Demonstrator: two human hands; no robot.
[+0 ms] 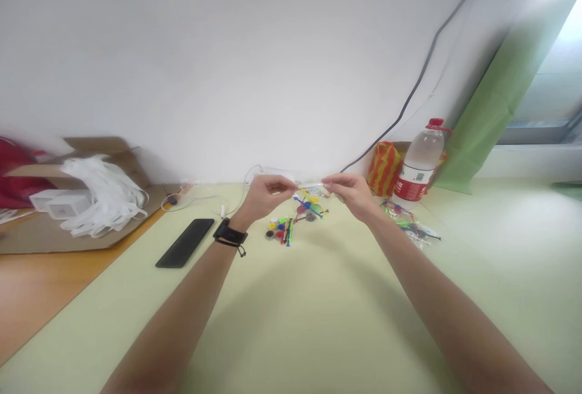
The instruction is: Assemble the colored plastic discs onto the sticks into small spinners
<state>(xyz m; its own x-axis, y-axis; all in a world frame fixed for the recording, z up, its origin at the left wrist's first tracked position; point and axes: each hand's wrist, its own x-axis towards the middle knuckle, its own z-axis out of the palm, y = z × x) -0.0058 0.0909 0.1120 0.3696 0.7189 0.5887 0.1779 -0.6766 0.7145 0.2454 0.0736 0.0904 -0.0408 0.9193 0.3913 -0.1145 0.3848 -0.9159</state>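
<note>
My left hand [273, 194] and my right hand [350, 193] are raised above the table, each with its fingertips pinched. Between them stretches a small clear plastic bag [311, 186], one edge in each pinch. Below and behind it lie colourful plastic pieces [311, 207] in blue, yellow, red and green. Nearer to me, small round pieces [275, 228] sit beside several thin coloured sticks [288, 231]. A black band is on my left wrist.
A dark flat device [185, 243] lies at the left. Beyond it are a cardboard box [104, 145] and white straps [100, 197]. At the right stand a large bottle [419, 163] and a red-yellow bag [384, 170], with more bagged pieces [411, 227] in front.
</note>
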